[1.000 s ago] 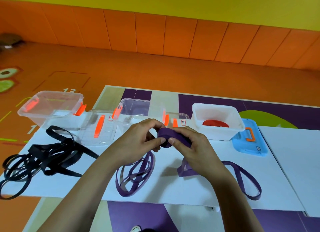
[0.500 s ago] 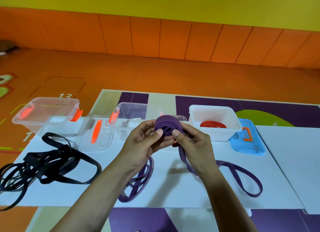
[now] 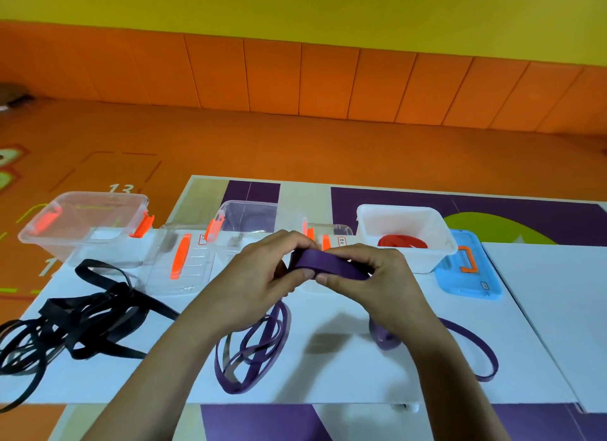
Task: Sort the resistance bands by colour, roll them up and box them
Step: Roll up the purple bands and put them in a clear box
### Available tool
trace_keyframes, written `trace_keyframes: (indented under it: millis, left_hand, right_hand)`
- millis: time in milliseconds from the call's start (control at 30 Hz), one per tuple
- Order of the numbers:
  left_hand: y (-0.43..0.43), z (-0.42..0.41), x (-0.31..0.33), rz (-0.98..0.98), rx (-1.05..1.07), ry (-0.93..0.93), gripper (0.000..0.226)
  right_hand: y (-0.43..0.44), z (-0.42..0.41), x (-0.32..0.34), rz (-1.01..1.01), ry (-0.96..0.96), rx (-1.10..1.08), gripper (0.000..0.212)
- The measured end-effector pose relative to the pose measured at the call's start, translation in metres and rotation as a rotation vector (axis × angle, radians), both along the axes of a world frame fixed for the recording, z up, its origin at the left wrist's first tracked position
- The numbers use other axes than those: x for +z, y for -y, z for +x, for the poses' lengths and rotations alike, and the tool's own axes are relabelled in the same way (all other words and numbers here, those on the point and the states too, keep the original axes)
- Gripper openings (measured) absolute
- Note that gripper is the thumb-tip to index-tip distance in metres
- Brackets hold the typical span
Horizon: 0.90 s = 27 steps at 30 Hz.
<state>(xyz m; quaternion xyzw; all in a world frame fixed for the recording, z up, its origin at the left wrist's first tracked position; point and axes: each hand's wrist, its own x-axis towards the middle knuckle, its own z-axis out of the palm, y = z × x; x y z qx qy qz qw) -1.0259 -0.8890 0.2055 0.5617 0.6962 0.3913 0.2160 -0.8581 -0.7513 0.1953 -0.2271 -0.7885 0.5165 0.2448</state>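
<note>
Purple roll [image 3: 328,266], face-up a moment ago, now lies edge-on above the table [image 3: 328,381], pinched in curled fingers of left hand [image 3: 262,289] and right hand [image 3: 377,286] (probably another wrap gained); loose tail [image 3: 382,338] remains to roll.

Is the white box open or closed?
Open. The white box bears no lid; a red band shows inside; a blue lid lies beside it.

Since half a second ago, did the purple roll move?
Yes. The purple roll has dropped lower against the white box, and it has turned flat.
</note>
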Motion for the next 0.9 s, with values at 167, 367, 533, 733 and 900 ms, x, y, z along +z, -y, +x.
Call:
trace_keyframes:
  millis: [167,367,533,733,900]
  left_hand:
    - [0.002,0.006,-0.002,0.078,0.062,0.248,0.019]
    - [-0.012,0.022,-0.007,0.282,0.196,0.822,0.029]
    - [-0.016,0.029,-0.012,0.206,0.258,0.989,0.018]
    - [-0.002,0.004,0.005,0.023,0.103,0.075,0.046]
    - [-0.004,-0.004,0.011,0.057,0.038,0.039,0.025]
  right_hand:
    - [-0.003,-0.005,0.0,-0.107,-0.064,0.004,0.026]
    - [0.004,-0.016,-0.011,-0.333,-0.208,-0.016,0.022]
    - [0.006,-0.013,-0.01,-0.26,-0.167,-0.103,0.021]
    - [-0.003,-0.002,0.004,-0.027,0.019,-0.009,0.027]
    - [0.001,-0.006,0.005,-0.031,-0.011,-0.02,0.024]
